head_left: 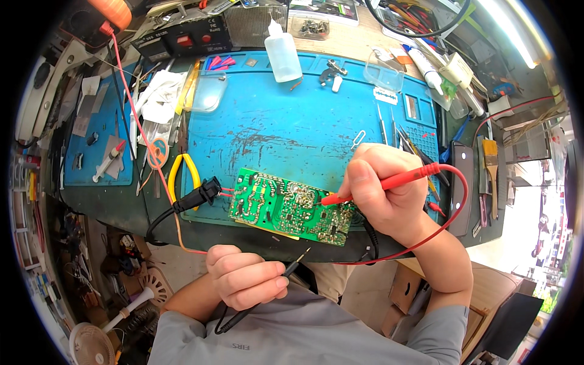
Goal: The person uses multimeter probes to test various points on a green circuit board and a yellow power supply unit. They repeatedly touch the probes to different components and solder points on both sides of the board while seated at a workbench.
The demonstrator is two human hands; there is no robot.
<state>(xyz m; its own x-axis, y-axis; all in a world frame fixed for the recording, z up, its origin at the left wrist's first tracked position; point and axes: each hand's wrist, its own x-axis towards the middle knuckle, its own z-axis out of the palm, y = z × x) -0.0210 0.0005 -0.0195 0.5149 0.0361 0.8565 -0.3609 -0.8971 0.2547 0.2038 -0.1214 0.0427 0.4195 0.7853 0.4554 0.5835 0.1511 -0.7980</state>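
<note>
I am working over the blue mat (274, 128), and the green board (291, 207) is lying solder side up at its near edge, its black plug (204, 191) sticking out to the left. My right hand (380, 188) is pinching the red probe (377, 184) like a pen, closed firmly round it, and I am pressing its tip onto a joint near the board's right end. My left hand (246, 281) is curled shut around the black probe (291, 269), holding it off the board, below the table edge, its tip pointing up toward the board. To do this well, I judge I should be keeping the red tip steady on one pad without bridging its neighbours, and bringing the black tip down just as squarely.

As for containers, the white squeeze bottle (281, 52) is standing upright at the mat's far edge; I cannot tell how full it is. The clear tray (208, 91) to its left is looking empty. A smaller clear box (310, 25) beyond is holding small dark parts.
</note>
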